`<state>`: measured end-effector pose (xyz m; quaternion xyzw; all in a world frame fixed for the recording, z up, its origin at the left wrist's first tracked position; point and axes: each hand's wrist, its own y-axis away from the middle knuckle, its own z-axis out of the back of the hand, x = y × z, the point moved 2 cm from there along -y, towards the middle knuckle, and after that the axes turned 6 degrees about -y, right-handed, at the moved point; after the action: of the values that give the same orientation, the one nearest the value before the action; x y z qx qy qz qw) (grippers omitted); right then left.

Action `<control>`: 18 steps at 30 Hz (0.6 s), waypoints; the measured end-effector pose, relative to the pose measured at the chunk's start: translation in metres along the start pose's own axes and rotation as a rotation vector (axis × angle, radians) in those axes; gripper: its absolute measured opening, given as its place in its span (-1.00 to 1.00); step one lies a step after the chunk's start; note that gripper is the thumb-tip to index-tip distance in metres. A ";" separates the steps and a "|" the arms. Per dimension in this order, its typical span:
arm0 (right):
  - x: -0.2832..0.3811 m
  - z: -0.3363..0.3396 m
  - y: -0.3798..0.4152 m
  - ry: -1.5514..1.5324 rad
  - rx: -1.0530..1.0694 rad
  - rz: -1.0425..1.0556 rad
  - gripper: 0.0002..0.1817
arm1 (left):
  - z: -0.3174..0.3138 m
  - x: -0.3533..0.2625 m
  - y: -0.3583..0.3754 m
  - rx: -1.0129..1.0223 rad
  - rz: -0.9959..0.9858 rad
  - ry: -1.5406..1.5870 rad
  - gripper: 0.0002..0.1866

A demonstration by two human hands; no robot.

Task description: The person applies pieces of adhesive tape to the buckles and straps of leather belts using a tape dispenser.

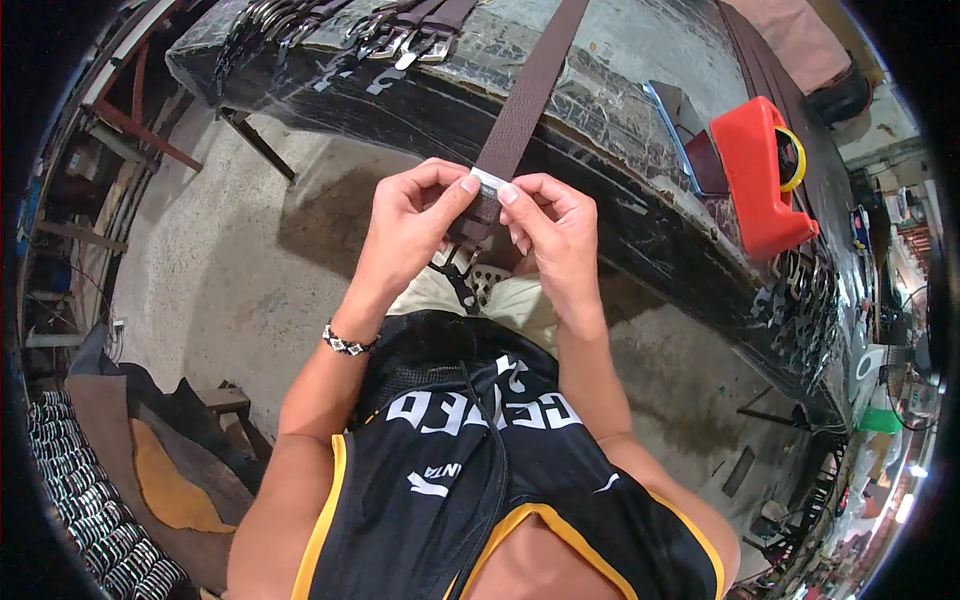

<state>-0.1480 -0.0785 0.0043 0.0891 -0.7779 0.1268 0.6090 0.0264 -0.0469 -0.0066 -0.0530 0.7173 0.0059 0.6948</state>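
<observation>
A dark brown leather belt (527,105) runs from the table toward my body. Its near end hangs just off the table edge, with a metal buckle (454,264) dangling below my hands. Across the strap lies a small white label (487,182) with dark print. My left hand (412,217) is closed on the belt's left edge, its thumb on the label's left end. Opposite it, my right hand (560,222) pinches the right edge, thumb at the label's right end. The fingers behind the strap are partly hidden.
On the worktable (630,140), a red tape dispenser (737,175) with a yellow-cored roll stands beside a blue-edged flat case (683,135). Belts with buckles (425,45) lie at the far left; more buckles (797,310) hang at right. Leather pieces (175,480) lie lower left.
</observation>
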 end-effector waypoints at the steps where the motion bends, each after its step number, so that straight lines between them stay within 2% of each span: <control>1: 0.000 0.001 0.000 -0.007 0.007 -0.008 -0.83 | -0.001 -0.001 0.000 0.014 -0.029 -0.009 -0.80; 5: 0.000 0.003 0.001 -0.054 0.032 -0.030 -0.84 | 0.001 0.000 -0.001 0.109 -0.007 0.022 -0.79; 8: -0.003 0.005 0.000 -0.100 0.053 0.008 -0.82 | 0.003 0.010 0.000 0.358 0.224 0.548 -0.77; 9: -0.007 0.002 -0.003 -0.116 0.030 0.052 -0.81 | -0.002 0.012 0.002 0.316 0.302 0.560 -0.73; 10: -0.007 0.000 -0.005 -0.133 0.008 0.098 -0.80 | -0.007 0.014 0.003 0.360 0.333 0.700 -0.72; 12: -0.003 0.000 -0.004 -0.228 0.111 -0.014 -0.77 | -0.014 0.019 0.005 0.450 0.398 0.981 -0.69; 13: -0.003 0.002 -0.003 -0.232 0.148 -0.045 -0.77 | -0.015 0.020 0.005 0.563 0.397 1.037 -0.67; 16: -0.006 0.004 -0.002 -0.264 0.188 -0.117 -0.79 | -0.022 0.026 0.005 0.679 0.455 1.090 -0.65; 18: -0.003 0.007 -0.003 -0.279 0.193 -0.164 -0.81 | -0.022 0.022 0.008 0.558 0.415 0.937 -0.63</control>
<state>-0.1525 -0.0838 0.0002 0.2271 -0.8291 0.1374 0.4921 0.0032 -0.0425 -0.0281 0.2769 0.9178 -0.0715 0.2755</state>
